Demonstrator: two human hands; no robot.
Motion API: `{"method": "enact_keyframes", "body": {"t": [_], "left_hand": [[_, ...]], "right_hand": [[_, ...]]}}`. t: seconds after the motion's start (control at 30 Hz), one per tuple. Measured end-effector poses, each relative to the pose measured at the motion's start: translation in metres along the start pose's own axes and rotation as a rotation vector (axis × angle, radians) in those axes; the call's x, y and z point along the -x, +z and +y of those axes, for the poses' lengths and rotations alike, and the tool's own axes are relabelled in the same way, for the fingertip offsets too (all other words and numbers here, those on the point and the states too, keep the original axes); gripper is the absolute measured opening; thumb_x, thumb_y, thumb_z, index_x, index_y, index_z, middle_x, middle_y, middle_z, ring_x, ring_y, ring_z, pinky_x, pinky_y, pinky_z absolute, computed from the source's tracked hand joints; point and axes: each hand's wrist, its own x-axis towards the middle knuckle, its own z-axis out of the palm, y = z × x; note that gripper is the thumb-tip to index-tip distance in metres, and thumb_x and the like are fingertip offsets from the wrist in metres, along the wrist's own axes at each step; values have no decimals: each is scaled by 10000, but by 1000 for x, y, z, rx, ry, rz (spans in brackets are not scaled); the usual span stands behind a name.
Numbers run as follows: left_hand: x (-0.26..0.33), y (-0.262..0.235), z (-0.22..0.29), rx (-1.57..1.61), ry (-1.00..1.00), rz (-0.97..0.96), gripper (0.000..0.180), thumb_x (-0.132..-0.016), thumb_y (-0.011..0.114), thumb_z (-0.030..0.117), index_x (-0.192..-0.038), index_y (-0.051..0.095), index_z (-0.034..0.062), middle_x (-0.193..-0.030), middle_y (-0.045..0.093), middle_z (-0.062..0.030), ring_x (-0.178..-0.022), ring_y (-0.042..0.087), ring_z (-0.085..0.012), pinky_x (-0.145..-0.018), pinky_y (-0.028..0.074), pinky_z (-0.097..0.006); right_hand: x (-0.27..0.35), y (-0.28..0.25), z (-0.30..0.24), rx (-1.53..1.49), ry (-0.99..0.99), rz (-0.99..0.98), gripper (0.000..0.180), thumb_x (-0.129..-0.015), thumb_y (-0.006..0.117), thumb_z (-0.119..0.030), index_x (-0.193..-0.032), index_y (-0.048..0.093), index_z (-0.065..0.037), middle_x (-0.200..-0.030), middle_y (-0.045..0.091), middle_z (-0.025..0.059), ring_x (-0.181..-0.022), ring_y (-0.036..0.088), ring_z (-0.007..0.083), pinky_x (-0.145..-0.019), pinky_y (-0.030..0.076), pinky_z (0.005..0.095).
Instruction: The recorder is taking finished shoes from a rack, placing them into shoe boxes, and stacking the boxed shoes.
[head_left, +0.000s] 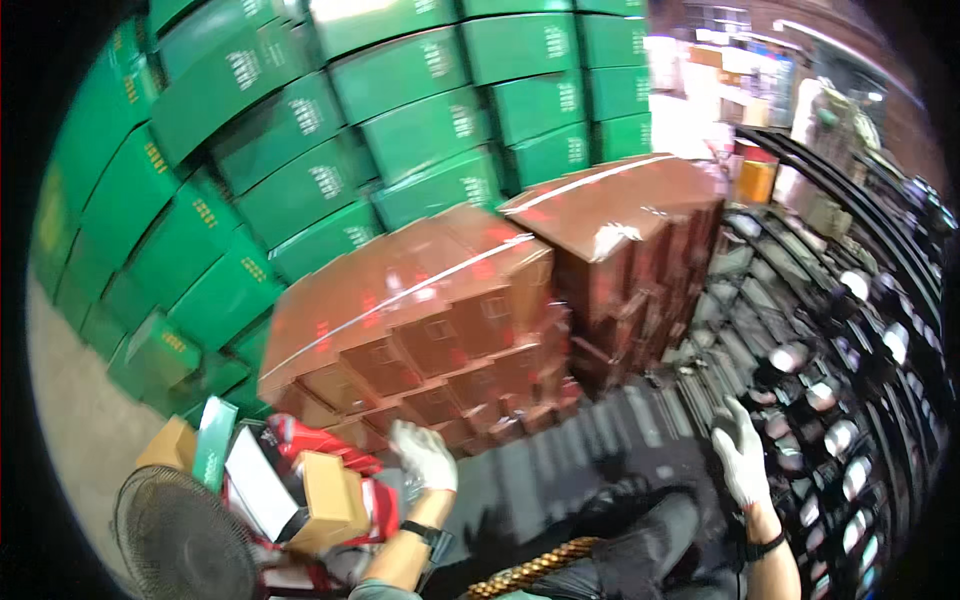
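My left hand, in a white work glove, hovers beside the low front of a strapped stack of brown cartons. Its fingers look apart and nothing shows in them. On the other side, my right hand, gloved in white too, is raised with fingers stretched out and holds nothing. It is nearest to a rack of dark rails with blurred, pale round-ended things on it. Between the hands and beyond them stands a second strapped brown carton stack.
Green boxes are piled high behind the brown stacks. A black fan stands at the lower left beside a small tan carton and a red bag. Dark ribbed flooring lies before me.
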Motion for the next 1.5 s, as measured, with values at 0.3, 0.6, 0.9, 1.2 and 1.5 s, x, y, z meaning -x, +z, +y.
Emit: {"method": "enact_keyframes", "body": {"t": [0.3, 0.6, 0.9, 1.2, 1.5], "left_hand": [[-288, -244, -33, 542, -566, 107, 1055, -1069, 456, 834, -1823, 158, 160, -1899, 117, -70, -1723, 112, -354, -1366, 144, -618], [-257, -219, -25, 593, -230, 290, 787, -1185, 356, 667, -1612, 537, 31, -1643, 570, -126, -1519, 510, -338, -1307, 335, -508], [-190, -125, 236, 181, 827, -232, 441, -1128, 590, 327, -1336, 743, -31, -1225, 810, -212, -1072, 769, -385, -1080, 566, -541], [-84, -46, 328, -55, 959, -769, 83, -893, 806, 190, -932, 859, 140, -1091, 844, -73, -1029, 762, -330, -995, 572, -477], [62, 54, 169, 1, 922, -1112, 386, -1033, 565, 185, -1362, 698, 34, -1451, 697, -228, -1410, 616, -440, -1320, 239, -687]], "right_hand": [[-298, 303, -63, -544, 13, -276, 921, -1108, 643, -556, -1759, 323, 12, -1813, 379, 186, -1652, 378, 293, -1329, 317, 416], [-216, 264, -24, -627, 164, -124, 383, -1107, 688, -417, -1199, 668, -46, -1167, 674, 27, -1101, 586, 157, -1007, 510, 379], [4, 266, 53, -1165, 744, -246, 682, -1107, 584, -662, -1582, 604, -173, -1588, 652, 67, -1460, 588, 226, -1259, 435, 497], [115, 278, 142, -882, 1098, -159, 591, -1070, 693, -476, -1465, 633, -42, -1309, 740, 117, -1174, 685, 300, -1057, 544, 501], [29, 148, -40, 301, -6, -139, 509, -881, 850, -438, -1085, 727, 11, -1113, 704, 248, -1080, 691, 420, -972, 572, 504]]}}
